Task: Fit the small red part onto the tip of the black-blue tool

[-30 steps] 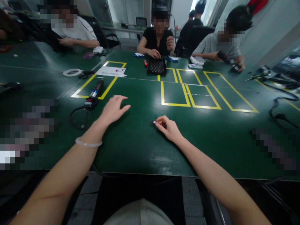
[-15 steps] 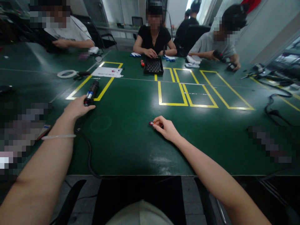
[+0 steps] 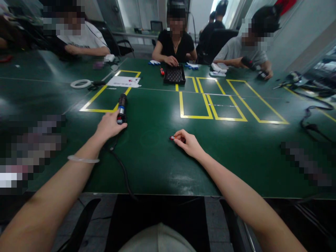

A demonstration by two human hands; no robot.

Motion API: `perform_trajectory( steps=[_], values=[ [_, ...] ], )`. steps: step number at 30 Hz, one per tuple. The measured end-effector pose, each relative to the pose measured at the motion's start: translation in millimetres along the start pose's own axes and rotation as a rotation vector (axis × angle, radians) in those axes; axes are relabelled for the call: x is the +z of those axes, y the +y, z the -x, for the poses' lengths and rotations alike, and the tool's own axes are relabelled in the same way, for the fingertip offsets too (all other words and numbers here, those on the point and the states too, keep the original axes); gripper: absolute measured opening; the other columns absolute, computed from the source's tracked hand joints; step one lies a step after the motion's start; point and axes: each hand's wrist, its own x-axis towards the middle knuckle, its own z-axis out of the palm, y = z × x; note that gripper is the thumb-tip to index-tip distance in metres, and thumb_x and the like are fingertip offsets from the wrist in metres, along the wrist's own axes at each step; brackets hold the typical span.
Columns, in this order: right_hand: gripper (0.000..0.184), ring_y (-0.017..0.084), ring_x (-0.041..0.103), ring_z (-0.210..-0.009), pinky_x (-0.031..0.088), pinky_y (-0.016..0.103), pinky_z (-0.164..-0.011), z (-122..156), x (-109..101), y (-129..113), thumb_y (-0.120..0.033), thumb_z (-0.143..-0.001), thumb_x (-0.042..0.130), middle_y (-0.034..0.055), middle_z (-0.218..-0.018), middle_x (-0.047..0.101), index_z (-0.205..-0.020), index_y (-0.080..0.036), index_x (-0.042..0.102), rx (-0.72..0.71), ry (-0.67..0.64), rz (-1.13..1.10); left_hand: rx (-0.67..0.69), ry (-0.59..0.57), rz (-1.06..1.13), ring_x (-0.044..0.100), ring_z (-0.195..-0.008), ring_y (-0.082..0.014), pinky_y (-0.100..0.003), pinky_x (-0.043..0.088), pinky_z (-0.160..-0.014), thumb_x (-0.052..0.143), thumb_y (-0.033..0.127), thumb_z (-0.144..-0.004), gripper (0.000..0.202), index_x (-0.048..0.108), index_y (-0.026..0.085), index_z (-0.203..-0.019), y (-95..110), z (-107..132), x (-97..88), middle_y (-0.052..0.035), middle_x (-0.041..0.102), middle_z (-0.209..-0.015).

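On the left, my left hand [image 3: 110, 126] is closed round the lower end of a black flashlight-like cylinder [image 3: 122, 105] with a blue and silver band. The cylinder points away from me, and my thumb sticks out on its right side. A pinch of my right hand [image 3: 187, 143] holds a small red piece [image 3: 172, 138] low over the table, with some orange at the fingertips. The piece is too small for me to tell its kind. A black cable [image 3: 123, 171] runs from beneath my left wrist to the table's front edge.
Yellow tape rectangles [image 3: 196, 117] mark the green table [image 3: 157, 168]. A black tray [image 3: 174, 74] sits before a person opposite. White paper [image 3: 123, 82] and a white ring [image 3: 81, 84] lie at the left. Cables [image 3: 312, 108] trail at the right. More people sit across.
My left hand has moved right with the black cylinder, out of the left tape rectangle. The cable beneath my wrist has shifted right too. My right hand stays nearly still with the red piece.
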Motion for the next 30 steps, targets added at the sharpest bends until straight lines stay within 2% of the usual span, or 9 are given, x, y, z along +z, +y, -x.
perform_trajectory(
  steps=[3,8,15,21,30],
  values=[
    [0.016,0.013,0.056,-0.065,0.044,0.026,-0.064,0,0,0,-0.032,-0.091,0.061,0.0002,-0.078,0.063,-0.099,-0.018,0.059,-0.026,0.020,0.021,-0.037,-0.028,-0.070,0.051,-0.118,-0.0355,-0.048,0.047,-0.098,0.059,0.051,-0.082,0.079,0.041,0.013,-0.149,44,10,2.0,-0.0195,0.053,-0.128],
    [0.013,0.013,0.056,-0.070,0.046,0.027,-0.068,-1,-2,0,-0.030,-0.088,0.064,0.0018,-0.085,0.062,-0.095,-0.019,0.061,-0.079,0.089,0.106,0.062,-0.067,-0.062,0.051,-0.117,-0.0344,-0.045,0.050,-0.093,0.057,0.049,-0.084,0.076,0.038,0.016,-0.151,109,25,5.3,-0.0177,0.051,-0.129],
    [0.016,0.014,0.056,-0.070,0.047,0.027,-0.068,-3,-1,0,-0.027,-0.086,0.064,0.0014,-0.085,0.064,-0.100,-0.020,0.060,-0.069,0.103,0.052,0.260,-0.078,0.009,0.049,-0.119,-0.0314,-0.041,0.051,-0.090,0.057,0.040,-0.086,0.072,0.036,0.018,-0.151,174,46,15.3,-0.0152,0.051,-0.134],
    [0.008,0.014,0.056,-0.071,0.047,0.028,-0.069,-2,-2,3,-0.026,-0.087,0.063,0.0016,-0.087,0.063,-0.092,-0.020,0.060,-0.083,0.142,0.073,0.358,-0.093,0.073,0.050,-0.119,-0.0305,-0.041,0.050,-0.093,0.056,0.035,-0.086,0.072,0.032,0.020,-0.153,201,60,22.1,-0.0138,0.050,-0.136],
    [0.006,0.015,0.056,-0.074,0.046,0.028,-0.071,-5,3,8,-0.019,-0.084,0.067,0.0013,-0.085,0.059,-0.088,-0.020,0.062,-0.090,0.131,0.160,0.334,-0.138,0.114,0.049,-0.121,-0.0312,-0.042,0.052,-0.092,0.056,0.036,-0.088,0.072,0.032,0.020,-0.154,207,65,18.5,-0.0150,0.045,-0.140]
  ],
)
